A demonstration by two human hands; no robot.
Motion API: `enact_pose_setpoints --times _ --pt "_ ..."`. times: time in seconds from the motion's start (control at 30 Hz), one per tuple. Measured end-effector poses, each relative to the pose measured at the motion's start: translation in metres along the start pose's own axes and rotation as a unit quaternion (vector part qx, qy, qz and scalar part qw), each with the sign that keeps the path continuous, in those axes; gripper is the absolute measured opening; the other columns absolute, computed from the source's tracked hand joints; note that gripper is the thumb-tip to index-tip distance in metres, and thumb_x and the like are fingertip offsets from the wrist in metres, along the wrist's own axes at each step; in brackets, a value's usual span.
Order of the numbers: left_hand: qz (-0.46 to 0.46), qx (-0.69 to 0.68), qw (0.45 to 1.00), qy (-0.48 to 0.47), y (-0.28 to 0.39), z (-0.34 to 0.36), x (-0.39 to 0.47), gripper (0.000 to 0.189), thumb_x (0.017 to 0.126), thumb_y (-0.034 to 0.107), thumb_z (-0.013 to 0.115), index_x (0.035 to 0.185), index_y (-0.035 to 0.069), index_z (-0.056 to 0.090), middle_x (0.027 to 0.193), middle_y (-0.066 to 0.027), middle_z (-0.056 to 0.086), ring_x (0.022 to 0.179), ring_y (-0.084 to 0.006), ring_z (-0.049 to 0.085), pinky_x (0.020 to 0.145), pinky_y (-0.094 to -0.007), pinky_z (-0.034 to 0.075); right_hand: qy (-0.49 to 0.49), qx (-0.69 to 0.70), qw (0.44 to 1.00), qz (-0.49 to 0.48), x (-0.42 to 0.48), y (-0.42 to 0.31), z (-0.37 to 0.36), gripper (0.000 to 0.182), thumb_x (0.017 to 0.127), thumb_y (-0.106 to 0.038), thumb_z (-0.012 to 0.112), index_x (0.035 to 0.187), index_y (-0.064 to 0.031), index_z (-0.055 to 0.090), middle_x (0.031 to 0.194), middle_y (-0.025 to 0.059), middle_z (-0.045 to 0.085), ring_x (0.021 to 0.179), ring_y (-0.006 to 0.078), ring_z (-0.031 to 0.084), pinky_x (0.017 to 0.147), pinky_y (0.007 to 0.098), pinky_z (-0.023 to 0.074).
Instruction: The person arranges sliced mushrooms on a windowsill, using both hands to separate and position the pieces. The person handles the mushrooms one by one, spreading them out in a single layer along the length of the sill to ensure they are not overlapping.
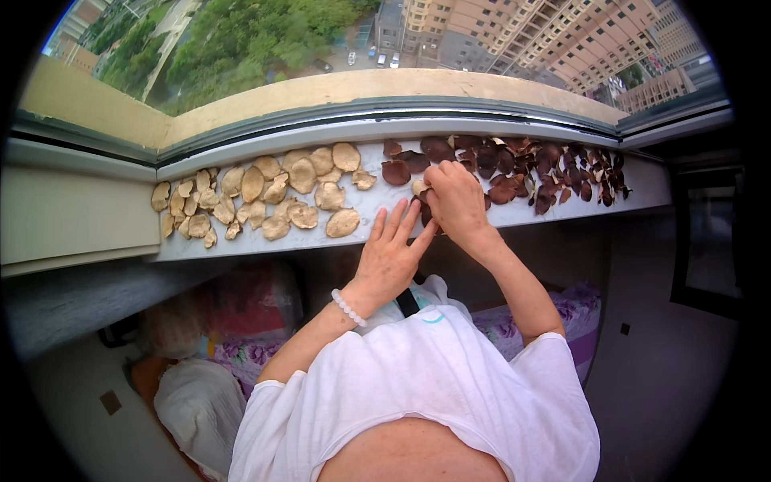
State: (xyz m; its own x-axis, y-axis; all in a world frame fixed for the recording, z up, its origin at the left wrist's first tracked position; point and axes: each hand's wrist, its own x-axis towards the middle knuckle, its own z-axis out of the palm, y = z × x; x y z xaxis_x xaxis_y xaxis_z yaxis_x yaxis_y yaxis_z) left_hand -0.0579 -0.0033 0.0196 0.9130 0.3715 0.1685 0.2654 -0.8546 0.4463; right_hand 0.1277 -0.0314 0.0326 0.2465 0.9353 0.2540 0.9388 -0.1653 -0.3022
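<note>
My right hand (455, 202) is curled over the white window sill (376, 199), its fingers pinched together. A pale dried piece (419, 187), perhaps fungus, shows at the left of those fingers and appears gripped by them. Beside it, my left hand (388, 253) lies palm down with the fingers spread, wearing a bracelet of pale beads (348, 307). Its index finger and thumb tips are close to a dark brown dried piece (425, 212), partly hidden between the two hands. More dark reddish-brown pieces (503, 190) spread to the right; tan pieces (301, 175) lie in loose rows to the left.
A window frame (385, 117) runs along the sill's far side, with trees and tall buildings outside. Below the sill are a purple floral cloth (250, 358), a white cloth (199, 410) and a red bundle (247, 304). A dark-framed panel (708, 241) stands at right.
</note>
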Motion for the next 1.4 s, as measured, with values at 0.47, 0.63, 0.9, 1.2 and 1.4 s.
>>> enact_pose_setpoints --times 0.47,0.63,0.9,1.2,1.4 --pt "-0.025 -0.006 0.999 0.033 -0.005 0.000 -0.001 0.067 0.083 0.007 0.071 0.146 0.008 0.049 0.156 -0.0245 0.036 0.147 -0.0397 0.032 0.120 -0.0523 0.026 0.062 -0.006 0.993 -0.097 -0.002 0.013 -0.012 0.008 0.079 -0.004 0.066 0.075 -0.0036 0.059 0.082 0.0096 0.054 0.079 0.0281 0.059 0.067 0.0406 0.0483" --pt "-0.023 -0.003 0.999 0.045 -0.003 -0.003 0.000 0.062 0.084 0.008 0.067 0.144 0.008 0.052 0.154 -0.0245 0.040 0.145 -0.0390 0.036 0.118 -0.0522 0.029 0.034 0.032 0.998 -0.036 0.006 0.012 -0.016 0.005 0.083 -0.002 0.063 0.080 -0.0025 0.059 0.083 0.0108 0.055 0.081 0.0320 0.059 0.070 0.0433 0.0488" --pt "-0.021 -0.021 0.999 0.031 -0.006 0.000 -0.001 0.073 0.082 0.006 0.070 0.150 0.007 0.044 0.158 -0.0249 0.032 0.148 -0.0404 0.031 0.120 -0.0529 0.026 0.029 -0.022 0.998 -0.043 0.022 0.007 -0.017 0.003 0.079 -0.002 0.064 0.081 -0.0017 0.063 0.086 0.0131 0.059 0.086 0.0318 0.061 0.074 0.0424 0.0507" --pt "0.017 -0.085 0.990 0.111 -0.010 -0.007 -0.007 0.058 0.079 -0.001 0.070 0.136 -0.003 0.055 0.152 -0.0248 0.042 0.140 -0.0409 0.043 0.113 -0.0515 0.040 0.068 0.067 0.992 -0.083 -0.013 -0.013 -0.039 0.016 0.079 0.003 0.068 0.094 -0.0007 0.067 0.091 0.0105 0.063 0.085 0.0302 0.062 0.073 0.0408 0.0502" --pt "-0.005 -0.056 0.975 0.215 -0.029 -0.033 -0.055 0.032 0.076 -0.005 0.070 0.108 -0.008 0.067 0.126 -0.0232 0.063 0.115 -0.0405 0.062 0.097 -0.0490 0.052 0.053 0.161 0.980 -0.105 -0.025 -0.061 -0.020 0.024 0.078 0.002 0.071 0.101 0.0007 0.064 0.097 0.0110 0.064 0.087 0.0296 0.063 0.073 0.0400 0.0515"
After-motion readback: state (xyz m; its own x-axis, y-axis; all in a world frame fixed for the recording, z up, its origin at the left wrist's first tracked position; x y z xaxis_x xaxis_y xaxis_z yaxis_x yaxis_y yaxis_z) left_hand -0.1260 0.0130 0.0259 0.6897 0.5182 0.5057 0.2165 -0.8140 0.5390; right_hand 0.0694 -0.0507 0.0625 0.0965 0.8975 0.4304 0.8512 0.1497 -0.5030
